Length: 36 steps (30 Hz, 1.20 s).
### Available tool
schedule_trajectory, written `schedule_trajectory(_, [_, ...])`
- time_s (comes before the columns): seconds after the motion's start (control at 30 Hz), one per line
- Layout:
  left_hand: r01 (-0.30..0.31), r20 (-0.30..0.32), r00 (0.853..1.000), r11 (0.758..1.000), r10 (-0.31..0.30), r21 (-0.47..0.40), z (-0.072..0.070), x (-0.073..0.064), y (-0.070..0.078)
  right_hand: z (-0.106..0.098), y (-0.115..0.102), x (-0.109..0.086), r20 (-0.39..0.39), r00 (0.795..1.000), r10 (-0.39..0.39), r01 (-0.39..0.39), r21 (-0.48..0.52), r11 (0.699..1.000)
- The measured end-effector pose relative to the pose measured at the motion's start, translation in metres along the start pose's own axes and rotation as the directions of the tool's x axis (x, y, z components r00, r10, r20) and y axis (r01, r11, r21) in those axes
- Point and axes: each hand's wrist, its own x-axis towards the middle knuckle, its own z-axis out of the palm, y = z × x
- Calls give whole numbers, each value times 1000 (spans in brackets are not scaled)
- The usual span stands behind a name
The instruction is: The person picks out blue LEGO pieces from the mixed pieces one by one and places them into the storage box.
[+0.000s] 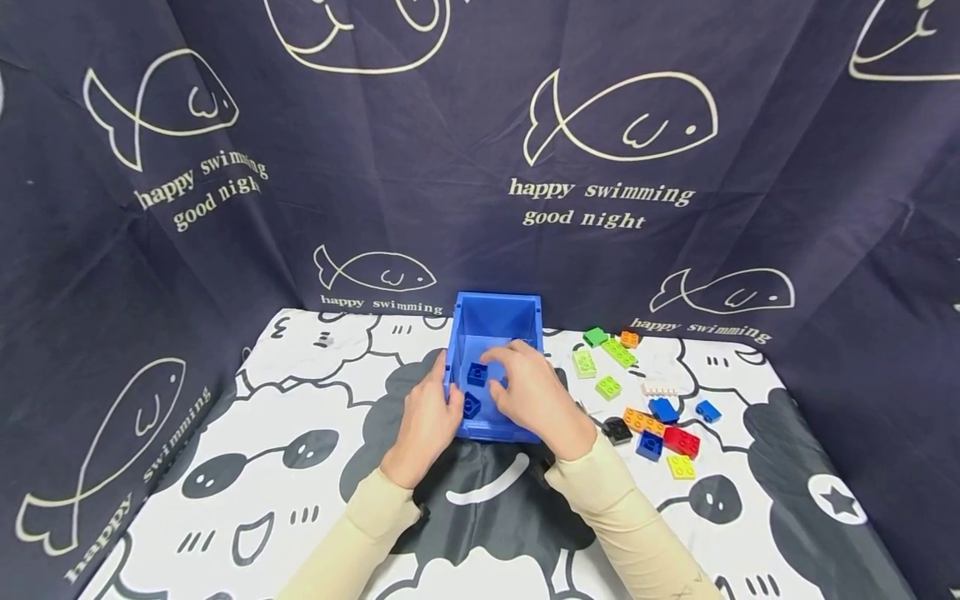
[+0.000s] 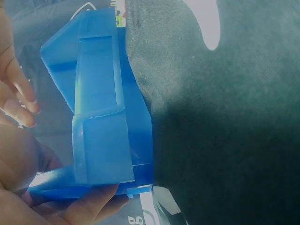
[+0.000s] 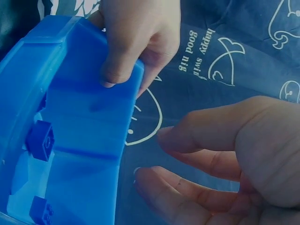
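A blue plastic bin (image 1: 501, 430) stands in front of me at the back of the table. My left hand (image 1: 429, 417) grips its left wall, thumb inside and fingers outside, as the right wrist view shows. Over the bin's right side is my right hand (image 1: 531, 398), its thumb and fingers bent but spread apart, with nothing between them. Inside the bin lie a dark blue building block (image 1: 477, 373) and, closer to me, a second dark blue block (image 1: 471, 406). The right wrist view also has blue blocks (image 3: 42, 140) on the bin's floor.
Right of the bin, loose building blocks lie scattered: lime green (image 1: 619, 352), orange (image 1: 643, 421), red (image 1: 682, 442), yellow (image 1: 681, 467), black (image 1: 617, 431) and blue (image 1: 663, 410) among them. A dark fish-print curtain (image 1: 480, 167) hangs close behind the bin.
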Motion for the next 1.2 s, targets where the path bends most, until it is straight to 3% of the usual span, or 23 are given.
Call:
schedule_trajectory(0.23, [-14, -2, 1000, 1000, 14, -5, 0, 2, 0, -12, -2, -2, 0, 1000, 29, -29, 31, 999])
schedule_trajectory(0.5, [-4, -6, 1000, 1000, 4, -10, 2, 2, 2, -33, 15, -8, -31, 998, 54, -53, 39, 998])
schedule_trajectory(0.8, [19, 10, 1000, 1000, -19, -11, -2, -1, 1, -66, 81, -34, -155, 985, 79, -90, -64, 994])
schedule_trajectory(1.2, [50, 32, 998, 998, -49, -26, -1, -1, 3, -82, 158, -73, -75, 962, 262, -269, -121, 956])
